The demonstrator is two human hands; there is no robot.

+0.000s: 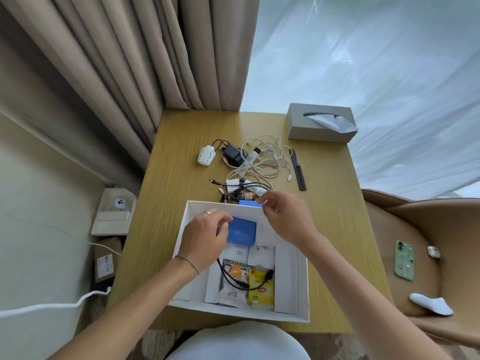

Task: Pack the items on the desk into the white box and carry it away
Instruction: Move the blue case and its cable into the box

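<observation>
The white box [291,281] sits open at the desk's near edge. It holds snack packets, a yellow tea packet [261,288], a black cable [233,280] and a blue box [241,232]. My left hand [205,240] is inside the box, fingers on the blue box's left side. My right hand [283,219] hovers over the box's far rim, fingertips pinched at a second blue item [248,202] just beyond the rim. Behind lie small bottles [244,196], white cables [267,159], a black charger [233,155], a white device [206,155] and a black comb [298,170].
A grey tissue box [320,122] stands at the desk's far right corner. A tan armchair [426,245] on the right holds a green phone [404,259], an earbud case and a white sock. Curtains hang behind. Cartons and a white cord lie on the floor at left.
</observation>
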